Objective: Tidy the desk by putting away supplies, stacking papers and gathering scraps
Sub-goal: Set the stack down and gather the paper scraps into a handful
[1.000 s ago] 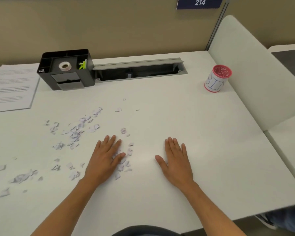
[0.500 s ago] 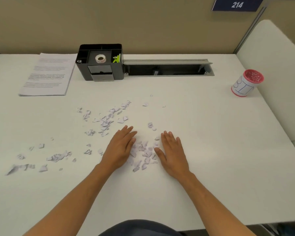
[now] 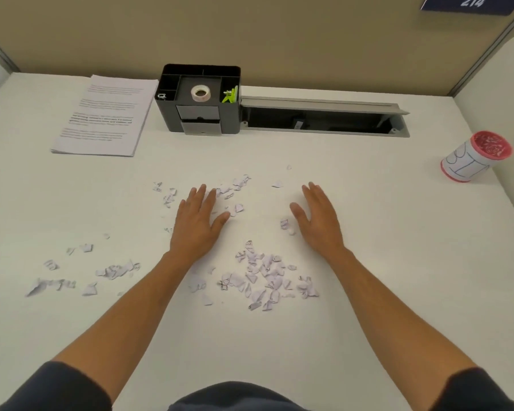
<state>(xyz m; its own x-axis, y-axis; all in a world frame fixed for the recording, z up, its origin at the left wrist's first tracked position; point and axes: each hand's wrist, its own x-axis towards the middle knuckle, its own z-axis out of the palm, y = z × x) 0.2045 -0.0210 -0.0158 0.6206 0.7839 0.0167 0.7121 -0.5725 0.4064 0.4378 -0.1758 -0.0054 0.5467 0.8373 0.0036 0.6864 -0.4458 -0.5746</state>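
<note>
Torn white paper scraps lie over the white desk [image 3: 368,247]. A gathered pile of scraps [image 3: 264,277] sits between my forearms. More scraps [image 3: 232,188] lie by my left fingertips, and a looser scatter of scraps [image 3: 113,269] lies at the left. My left hand [image 3: 198,222] lies flat on the desk with straight fingers, partly over scraps. My right hand [image 3: 318,221] is flat too, fingers straight, with two small scraps [image 3: 285,225] beside its thumb. A stack of printed papers [image 3: 107,114] lies at the back left.
A black desk organizer [image 3: 202,99] with a tape roll [image 3: 200,93] and green clips [image 3: 230,94] stands at the back. An open grey cable tray [image 3: 324,117] runs to its right. A white cup with a red rim [image 3: 475,157] stands at the far right by a partition.
Both hands have moved away from me and apart, leaving the gathered pile of scraps nearer to me. The view has shifted left and down.
</note>
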